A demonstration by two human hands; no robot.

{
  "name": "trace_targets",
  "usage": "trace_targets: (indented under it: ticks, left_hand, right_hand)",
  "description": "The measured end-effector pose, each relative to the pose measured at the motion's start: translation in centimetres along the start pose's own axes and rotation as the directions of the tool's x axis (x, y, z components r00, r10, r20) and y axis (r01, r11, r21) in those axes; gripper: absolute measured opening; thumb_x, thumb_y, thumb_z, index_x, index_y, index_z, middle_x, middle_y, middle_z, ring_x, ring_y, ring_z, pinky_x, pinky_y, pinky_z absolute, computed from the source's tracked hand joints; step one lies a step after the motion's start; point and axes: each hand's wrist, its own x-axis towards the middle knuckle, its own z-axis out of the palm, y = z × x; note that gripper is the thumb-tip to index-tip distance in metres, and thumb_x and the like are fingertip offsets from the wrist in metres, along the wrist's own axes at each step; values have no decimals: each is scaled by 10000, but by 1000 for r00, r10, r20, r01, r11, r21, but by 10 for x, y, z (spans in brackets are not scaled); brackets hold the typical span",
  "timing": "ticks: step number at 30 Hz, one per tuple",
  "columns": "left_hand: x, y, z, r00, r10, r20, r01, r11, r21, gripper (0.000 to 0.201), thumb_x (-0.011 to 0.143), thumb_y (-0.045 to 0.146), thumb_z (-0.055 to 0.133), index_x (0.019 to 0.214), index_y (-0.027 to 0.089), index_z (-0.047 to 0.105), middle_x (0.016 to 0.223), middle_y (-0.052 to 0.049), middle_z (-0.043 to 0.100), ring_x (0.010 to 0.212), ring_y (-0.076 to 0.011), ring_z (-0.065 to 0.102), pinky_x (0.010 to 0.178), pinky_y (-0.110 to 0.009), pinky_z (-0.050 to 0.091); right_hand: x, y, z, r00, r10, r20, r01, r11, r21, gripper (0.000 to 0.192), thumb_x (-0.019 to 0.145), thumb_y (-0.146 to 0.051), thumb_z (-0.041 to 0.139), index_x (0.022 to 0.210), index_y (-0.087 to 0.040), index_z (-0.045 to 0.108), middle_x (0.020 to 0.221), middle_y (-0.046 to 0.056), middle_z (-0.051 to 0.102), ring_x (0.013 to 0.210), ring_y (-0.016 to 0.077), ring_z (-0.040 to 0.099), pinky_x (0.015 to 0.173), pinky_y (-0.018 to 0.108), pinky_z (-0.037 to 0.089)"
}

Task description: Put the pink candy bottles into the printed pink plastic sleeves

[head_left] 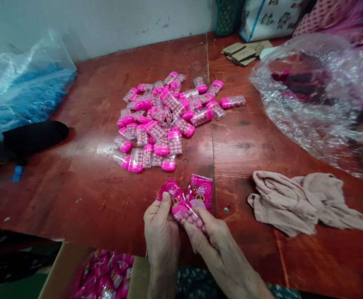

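Wrapper [171, 192] and small tub [191, 217] meet over the near part of the table [243, 166]. The left hand [161, 224] pinches the wrapper, thumb on top; the right hand [214, 238] grips the tub's lower end between thumb and fingers. Handling them well likely calls for a light left pinch, so the film does not crease or tear, a firmer right one, and both pieces kept in line. The wrapper is glossy, bright pink, printed with circles; the tub shows round, pale pink balls through clear plastic. A second wrapper [205, 189] lies just behind, nearer than the pile of pink-capped tubs [165, 120].
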Motion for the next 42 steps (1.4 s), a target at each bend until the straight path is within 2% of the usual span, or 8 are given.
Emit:
trace_targets:
  ticks: [8, 13, 19, 23, 27, 31, 38, 42]
  left_hand:
    - [3, -2, -3, 993, 86, 85, -94, 991, 91, 253, 693, 296, 694, 523, 149, 579, 428, 60, 516, 393, -64, 430, 451, -192, 403]
    - [3, 0, 2, 989, 138, 51, -144, 981, 129, 265, 706, 304, 681, 516, 152, 575, 431, 66, 501, 399, -62, 419, 469, -198, 408]
    - [3, 5, 4, 989, 147, 13, -147, 971, 187, 273, 721, 267, 658, 500, 151, 547, 383, 77, 438, 344, -47, 341, 343, -174, 244]
    - [12, 8, -2, 970, 100, 220, -142, 972, 187, 159, 728, 283, 655, 655, 142, 647, 515, 28, 570, 412, -77, 441, 413, -196, 335]
    - [21, 14, -5, 881, -40, 472, -53, 982, 182, 332, 753, 446, 595, 841, 137, 678, 728, -67, 664, 588, -153, 571, 540, -249, 432]
    - [23, 15, -4, 862, -104, 496, -40, 962, 270, 323, 807, 375, 553, 587, 146, 609, 554, -19, 561, 529, -114, 508, 523, -218, 387]
    - [11, 11, -2, 861, -96, 499, -60, 956, 288, 329, 826, 293, 516, 525, 163, 546, 554, -6, 497, 534, -113, 436, 531, -232, 337]
    - [8, 20, -10, 843, -105, 527, -34, 968, 248, 331, 834, 291, 494, 530, 168, 533, 566, -6, 479, 534, -113, 408, 523, -230, 319]
  right_hand:
    - [0, -5, -2, 1000, -4, 10, 5, 1000, -31, 436, 859, -418, 519, 1264, -260, 478, 978, 37, 618, 862, 179, 606, 777, 269, 486]
    - [-1, -1, 6, 999, -36, -40, 35, 999, -18, 447, 882, -442, 461, 1281, -241, 457, 971, 48, 631, 838, 187, 615, 758, 273, 494]
    - [0, 0, 12, 986, -157, -58, 150, 982, -113, 433, 885, -416, 465, 1283, -248, 436, 1035, 63, 622, 918, 201, 602, 819, 304, 469]
    - [4, -19, 1, 997, -67, -24, 67, 998, 13, 285, 903, -418, 426, 1020, -196, 560, 762, 23, 589, 679, 145, 565, 596, 227, 457]
    - [8, -35, -8, 987, 21, 159, -52, 980, 193, 321, 910, -452, 400, 761, -184, 494, 582, -42, 448, 497, 78, 415, 444, 178, 331]
    - [6, -35, -4, 956, 50, 290, -139, 945, 297, 348, 918, -472, 368, 723, -189, 422, 507, -79, 379, 419, 47, 309, 395, 167, 247]
    - [-10, -15, 13, 986, 117, 120, -146, 952, 268, 339, 838, -535, 479, 782, -201, 486, 607, -35, 445, 514, 86, 410, 441, 186, 355]
    - [-10, -19, 17, 987, 62, 149, -93, 974, 207, 327, 843, -530, 472, 818, -211, 540, 615, -25, 472, 532, 104, 437, 484, 207, 400]
